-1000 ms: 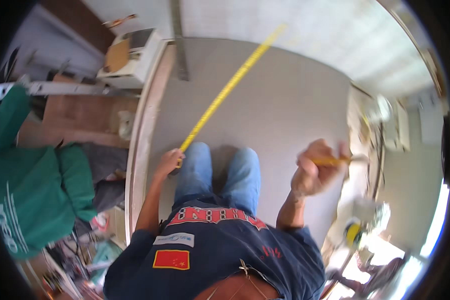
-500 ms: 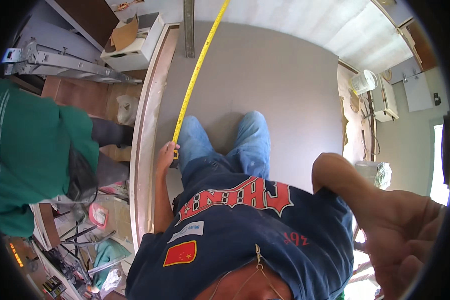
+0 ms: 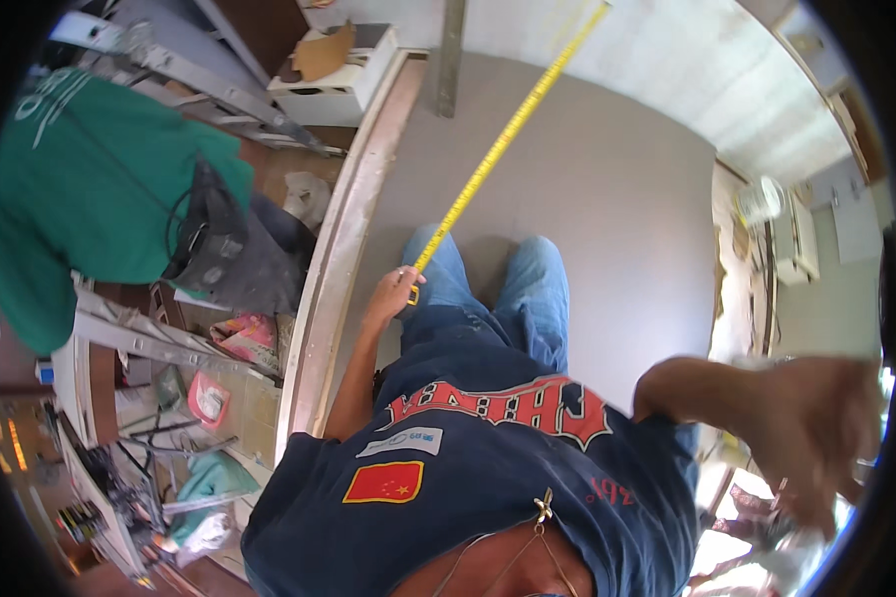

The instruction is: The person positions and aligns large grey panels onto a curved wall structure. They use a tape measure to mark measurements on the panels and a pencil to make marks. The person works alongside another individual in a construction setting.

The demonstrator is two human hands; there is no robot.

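Observation:
My left hand (image 3: 394, 293) is closed round the case of a tape measure (image 3: 513, 132), beside my left knee. Its yellow blade runs out, drawn long and straight, slanting far and to the right across a grey board (image 3: 627, 189) and up over the pale surface behind it. Only a yellow-edged bit of the dark case shows past my fingers. My right hand (image 3: 824, 423) is raised at the right, apart from the board and close to the camera. Motion smears its fingers, and I make out nothing held in it.
Left of the board runs a pale frame edge (image 3: 353, 239), with a metal strip (image 3: 451, 70) at the far end. Beyond it a co-worker in a green top (image 3: 119, 189) stands by a metal ladder (image 3: 209, 85). A white bucket (image 3: 760, 201) sits at the far right.
The blade's far end has swung to the right in the picture, and the whole view has shifted. My right hand has turned with its fingers now pointing downward. The co-worker has bent and moved.

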